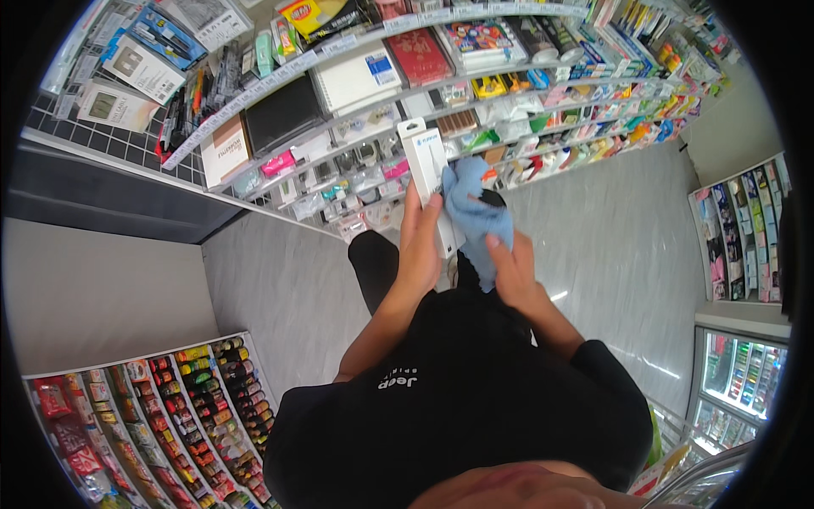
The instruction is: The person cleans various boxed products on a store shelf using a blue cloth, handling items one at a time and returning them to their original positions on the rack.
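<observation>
My left hand (421,232) grips a slim white retail box (425,156) with a hang tab at its top end. The box bears printing and is held up before the shelves, slightly tilted. In my right hand (516,264) is a light blue cloth (478,216), bunched at the top and hanging down beside the box. The cloth lies against or just over the box's right side; exact contact cannot be made out. Behind both hands stands a tiered store shelf (280,71) with stationery and small packaged goods.
Notebooks (359,73), a black folder (284,113) and pens (210,95) fill the upper tier. Grey floor (591,248) stretches around my legs. A shelf of bottles and packets (191,407) stands lower left, a lit drinks cooler (738,375) on the right.
</observation>
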{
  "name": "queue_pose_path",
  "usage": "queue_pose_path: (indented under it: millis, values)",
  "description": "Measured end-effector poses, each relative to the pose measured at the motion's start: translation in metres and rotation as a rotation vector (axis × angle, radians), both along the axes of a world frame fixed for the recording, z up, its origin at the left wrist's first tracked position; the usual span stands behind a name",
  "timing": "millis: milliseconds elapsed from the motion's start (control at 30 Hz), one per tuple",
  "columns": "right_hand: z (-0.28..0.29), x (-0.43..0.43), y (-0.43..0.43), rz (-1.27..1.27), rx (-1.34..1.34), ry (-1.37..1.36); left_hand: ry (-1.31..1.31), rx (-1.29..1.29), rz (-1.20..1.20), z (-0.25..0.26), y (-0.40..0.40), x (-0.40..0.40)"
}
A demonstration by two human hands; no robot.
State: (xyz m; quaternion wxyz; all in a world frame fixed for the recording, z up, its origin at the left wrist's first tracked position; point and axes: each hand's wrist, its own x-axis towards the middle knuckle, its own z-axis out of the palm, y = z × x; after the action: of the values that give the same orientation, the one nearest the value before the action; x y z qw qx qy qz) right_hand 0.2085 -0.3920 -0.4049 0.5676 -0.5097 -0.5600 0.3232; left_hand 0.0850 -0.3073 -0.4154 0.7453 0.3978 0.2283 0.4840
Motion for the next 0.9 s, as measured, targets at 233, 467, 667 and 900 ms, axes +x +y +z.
queue_pose_path:
  millis: [233,467,667,900]
  values:
    - [0.019,0.006,0.015,-0.421,-0.113,0.444,0.020,-0.209,-0.156,-0.008,-0.007,-0.013]
    - [0.013,0.010,0.033,-0.006,0.272,-0.601,-0.078,-0.395,-0.151,-0.027,-0.022,-0.006]
    - [-0.009,-0.007,-0.001,0.297,0.317,-0.663,-0.287,-0.476,-0.242,-0.037,-0.010,-0.024]
    - [-0.004,0.010,0.020,0.178,0.250,-0.702,-0.298,-0.527,-0.221,-0.035,-0.015,-0.012]
